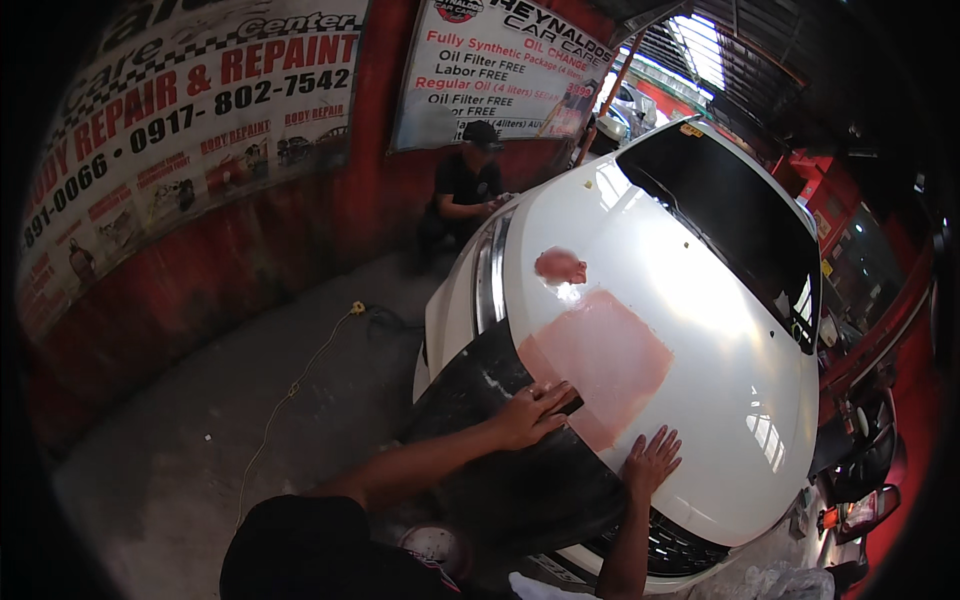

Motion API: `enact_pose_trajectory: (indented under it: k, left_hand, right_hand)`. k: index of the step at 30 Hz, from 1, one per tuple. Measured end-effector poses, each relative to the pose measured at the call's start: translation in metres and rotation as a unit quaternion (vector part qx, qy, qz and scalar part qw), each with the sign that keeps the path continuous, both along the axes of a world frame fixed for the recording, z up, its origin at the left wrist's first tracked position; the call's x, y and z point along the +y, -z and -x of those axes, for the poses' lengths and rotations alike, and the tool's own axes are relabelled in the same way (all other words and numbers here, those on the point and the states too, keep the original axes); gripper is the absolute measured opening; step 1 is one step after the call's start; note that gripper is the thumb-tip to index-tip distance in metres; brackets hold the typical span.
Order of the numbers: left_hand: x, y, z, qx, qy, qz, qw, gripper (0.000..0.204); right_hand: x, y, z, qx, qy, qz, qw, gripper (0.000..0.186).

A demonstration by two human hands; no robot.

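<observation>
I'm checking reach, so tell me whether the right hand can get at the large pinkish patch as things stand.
Probably yes: the right hand lies open on the white hood beside the large pinkish patch, with no object visible between them. The left hand, with a dark block, sits at another edge.

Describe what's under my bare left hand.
Under your left hand, a small dark block shows at the edge of a squarish pinkish patch on the white car hood. The block's underside and the surface beneath are covered.
</observation>
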State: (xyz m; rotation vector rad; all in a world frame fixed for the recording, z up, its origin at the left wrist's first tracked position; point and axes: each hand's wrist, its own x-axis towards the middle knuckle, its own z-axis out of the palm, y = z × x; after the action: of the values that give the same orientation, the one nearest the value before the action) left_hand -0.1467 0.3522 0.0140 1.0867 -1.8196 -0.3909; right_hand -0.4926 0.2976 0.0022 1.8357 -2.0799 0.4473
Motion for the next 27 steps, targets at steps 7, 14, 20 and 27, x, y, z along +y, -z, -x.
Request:
enact_pose_trajectory:
  k: [7,14,20,27]
  left_hand:
    - [0.102,0.092,-0.201,0.125,-0.053,-0.157,0.978,0.072]
    - [0.107,0.045,-0.251,0.214,-0.013,-0.281,0.935,0.112]
    - [0.074,0.027,-0.232,0.167,0.012,-0.315,0.934,0.106]
    - [0.038,0.040,-0.222,0.181,0.025,-0.387,0.904,0.102]
  right_hand:
    - [0.061,-0.008,-0.085,-0.039,-0.006,-0.179,0.983,0.087]
    - [0.133,-0.016,-0.272,-0.347,-0.146,-0.262,0.889,0.071]
    - [0.188,-0.010,-0.399,-0.546,-0.234,-0.188,0.782,0.074]
    - [0.158,-0.013,-0.440,-0.413,-0.162,-0.109,0.889,0.042]
